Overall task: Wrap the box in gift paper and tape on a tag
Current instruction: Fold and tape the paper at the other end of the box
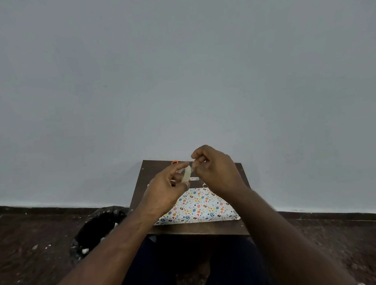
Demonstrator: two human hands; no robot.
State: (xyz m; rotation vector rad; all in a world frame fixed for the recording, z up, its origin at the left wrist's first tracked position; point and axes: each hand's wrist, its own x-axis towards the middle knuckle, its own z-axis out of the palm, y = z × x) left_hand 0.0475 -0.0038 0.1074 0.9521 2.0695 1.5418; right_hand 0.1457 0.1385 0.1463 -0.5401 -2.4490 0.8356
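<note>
Grey-blue painted wall (178,66) filled most of the view, smooth and unmarked, meeting a dark speckled floor (25,249) along a dark skirting strip. Against the wall stood a small dark brown wooden tabletop (198,230), roughly square, with small pale screw heads near its corners. To its left on the floor sat a round bin lined with a crinkled black plastic bag (95,230), white scraps caught on its rim.

On the near half of the tabletop lay the wrapped box (199,207), flat and rectangular, covered in white gift paper printed with small coloured ovals, hearts and leaf sprigs in blue, orange, yellow, red and brown. Its near edge ran just inside the front edge of the tabletop. Beyond it, near the middle of the tabletop, a small white rectangular tag (194,179) lay flat; red marks showed on it but were too small to read. At the far edge an orange plastic loop (174,162) showed, mostly hidden behind the fingers.

Both bare forearms reached in from below, held above the tabletop. The left hand (165,191) pinched a small translucent yellowish roll of clear tape (187,174) between thumb and fingertips. The right hand (214,171), fingers curled in, pinched at the top of the roll where the tape's free end would be; the strip itself was too faint to make out.
</note>
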